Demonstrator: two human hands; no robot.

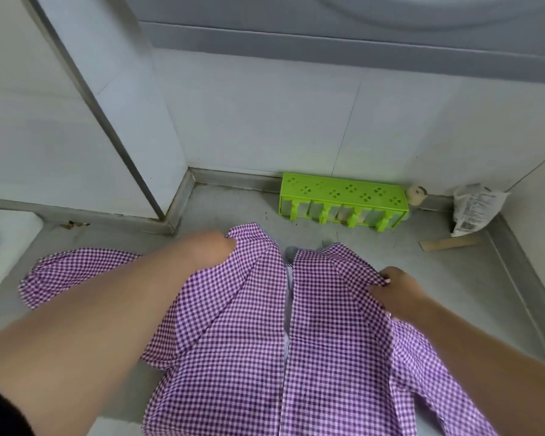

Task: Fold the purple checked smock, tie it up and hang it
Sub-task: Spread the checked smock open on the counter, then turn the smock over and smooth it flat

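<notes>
Here we take the green rack [343, 202], standing against the tiled wall at the back of the table [453, 278], as our landmark, and we read from the left. Well to the left of it and nearer to us, one sleeve [73, 272] of the purple checked smock [328, 357] trails out flat across the grey surface, partly hidden under our forearm. Our left hand [216, 247] sits in front of the rack's left end, and its grip is closed, fingers curled into the cloth at the left shoulder by the collar. The smock itself lies spread just in front of the rack, its long axis running from the collar, the part closest to the rack, straight back toward us, with the opening [288, 303] down the middle showing a pale lining. Our right hand [397, 291] works in front of the rack's right end, its grip pinching a raised ridge of fabric at the right shoulder. The garment thus lies between the two grips, and each hand is nearest its own shoulder, so we judge the fold will turn on drawing the sides in toward that middle line. The cloth looks thin, woven and limp, creasing softly where it is gathered. The rack is hard perforated plastic. Right of it lean a crumpled white packet [475, 209] and a flat wooden stick [447, 243].
</notes>
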